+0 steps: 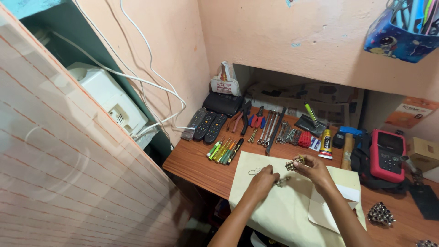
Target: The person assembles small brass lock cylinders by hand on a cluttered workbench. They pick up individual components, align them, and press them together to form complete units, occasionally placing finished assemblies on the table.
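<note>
My left hand rests on a cream cloth on the wooden table and pinches a small grey metal part. My right hand is just to its right and holds a small brass-coloured metal fitting slightly above the cloth. A thin wire ring lies on the cloth left of my left hand. A white paper sheet lies under my right forearm.
Behind the cloth lie several screwdrivers, three remote controls, pliers, wrenches and a glue tube. A red handheld meter sits right. A white device with cables occupies a wall niche left.
</note>
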